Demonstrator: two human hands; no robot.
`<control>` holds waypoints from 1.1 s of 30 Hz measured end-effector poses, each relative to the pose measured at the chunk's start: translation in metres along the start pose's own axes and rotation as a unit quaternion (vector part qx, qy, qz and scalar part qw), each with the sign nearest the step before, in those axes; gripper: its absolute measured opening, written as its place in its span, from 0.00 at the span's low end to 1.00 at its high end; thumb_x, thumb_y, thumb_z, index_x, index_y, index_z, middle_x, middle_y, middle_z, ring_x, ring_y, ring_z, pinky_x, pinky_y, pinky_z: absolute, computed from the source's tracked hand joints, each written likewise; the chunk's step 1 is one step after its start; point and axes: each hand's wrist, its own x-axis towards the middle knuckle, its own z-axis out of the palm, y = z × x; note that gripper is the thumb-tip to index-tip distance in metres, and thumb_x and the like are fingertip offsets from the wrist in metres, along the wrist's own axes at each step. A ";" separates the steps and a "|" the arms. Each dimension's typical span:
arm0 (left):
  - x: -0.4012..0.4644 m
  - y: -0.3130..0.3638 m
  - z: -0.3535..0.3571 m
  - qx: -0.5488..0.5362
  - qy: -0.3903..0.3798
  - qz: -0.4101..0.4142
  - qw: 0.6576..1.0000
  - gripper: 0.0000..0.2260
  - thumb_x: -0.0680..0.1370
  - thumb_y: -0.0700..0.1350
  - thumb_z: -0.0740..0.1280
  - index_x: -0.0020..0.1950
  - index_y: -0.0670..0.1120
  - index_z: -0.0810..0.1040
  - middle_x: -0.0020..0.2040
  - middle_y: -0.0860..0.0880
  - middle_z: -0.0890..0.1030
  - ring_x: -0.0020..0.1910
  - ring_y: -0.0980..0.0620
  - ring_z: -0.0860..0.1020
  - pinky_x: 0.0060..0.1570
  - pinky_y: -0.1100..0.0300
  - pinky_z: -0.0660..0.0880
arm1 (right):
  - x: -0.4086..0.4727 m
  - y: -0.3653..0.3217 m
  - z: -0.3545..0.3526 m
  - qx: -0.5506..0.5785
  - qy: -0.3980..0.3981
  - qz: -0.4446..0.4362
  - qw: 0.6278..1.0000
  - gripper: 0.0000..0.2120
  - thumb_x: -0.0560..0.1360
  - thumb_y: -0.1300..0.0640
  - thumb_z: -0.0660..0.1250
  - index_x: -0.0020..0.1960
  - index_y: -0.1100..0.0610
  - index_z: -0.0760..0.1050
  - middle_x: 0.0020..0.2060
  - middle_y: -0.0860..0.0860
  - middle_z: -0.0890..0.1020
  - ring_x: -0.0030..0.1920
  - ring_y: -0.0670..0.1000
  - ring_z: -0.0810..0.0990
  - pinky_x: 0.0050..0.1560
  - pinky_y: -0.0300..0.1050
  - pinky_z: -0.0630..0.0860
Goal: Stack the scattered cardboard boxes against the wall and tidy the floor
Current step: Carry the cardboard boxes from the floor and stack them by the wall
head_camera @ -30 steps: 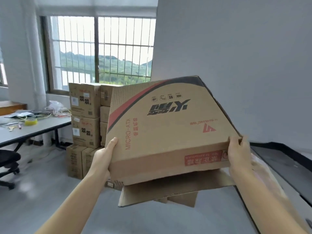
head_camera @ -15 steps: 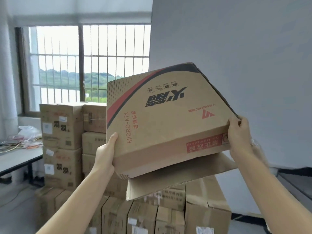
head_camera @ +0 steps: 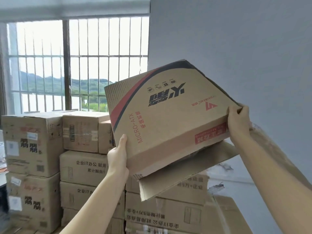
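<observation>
MICRO-ATX box [head_camera: 168, 119] tilted, held aloft: left hand [head_camera: 118, 156] gripping lower-left edge, right hand [head_camera: 238, 122] pinching right corner. Flap [head_camera: 185, 173] hanging open. Stacked boxes [head_camera: 81, 166] below, by barred window [head_camera: 76, 65].

Box [head_camera: 168, 119] raised higher, tilted more, now nearer box stack [head_camera: 76, 149]

1. An office storeroom: stacked cardboard boxes [head_camera: 33, 144] with shipping labels fill the near and left side.
2. Barred window [head_camera: 87, 65] at far left; bare grey wall [head_camera: 236, 39] at right.
</observation>
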 end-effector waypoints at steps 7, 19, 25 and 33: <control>0.115 -0.033 0.059 -0.025 0.016 0.004 1.000 0.13 0.77 0.52 0.67 0.48 0.42 0.78 0.47 0.43 0.82 0.43 0.44 0.80 0.38 0.56 0.76 | 0.117 0.087 0.099 -0.040 -0.045 0.020 0.998 0.13 0.79 0.50 0.57 0.56 0.59 0.64 0.44 0.52 0.72 0.47 0.53 0.71 0.45 0.48 0.65; 0.186 -0.042 0.154 -0.032 -0.097 0.082 0.991 0.34 0.74 0.58 0.65 0.72 0.38 0.65 0.69 0.39 0.71 0.67 0.42 0.72 0.65 0.43 0.69 | 0.165 0.148 0.188 -0.088 -0.178 -0.014 0.980 0.30 0.81 0.43 0.49 0.79 0.53 0.46 0.78 0.54 0.51 0.77 0.56 0.52 0.75 0.55 0.50; 0.191 -0.043 0.194 0.068 -0.259 0.131 0.955 0.29 0.81 0.50 0.60 0.78 0.50 0.51 0.78 0.58 0.47 0.76 0.57 0.51 0.75 0.55 0.51 | 0.112 0.122 0.187 -0.091 -0.307 0.001 0.947 0.30 0.78 0.37 0.51 0.78 0.45 0.51 0.76 0.45 0.56 0.76 0.50 0.55 0.75 0.50 0.54; 0.281 -0.029 0.132 0.167 -0.195 0.308 0.916 0.15 0.79 0.35 0.60 0.58 0.52 0.78 0.58 0.53 0.80 0.57 0.58 0.78 0.59 0.61 0.75 | 0.092 0.080 0.187 -0.167 -0.252 -0.145 0.942 0.24 0.78 0.43 0.55 0.73 0.44 0.56 0.60 0.31 0.68 0.64 0.40 0.65 0.58 0.37 0.63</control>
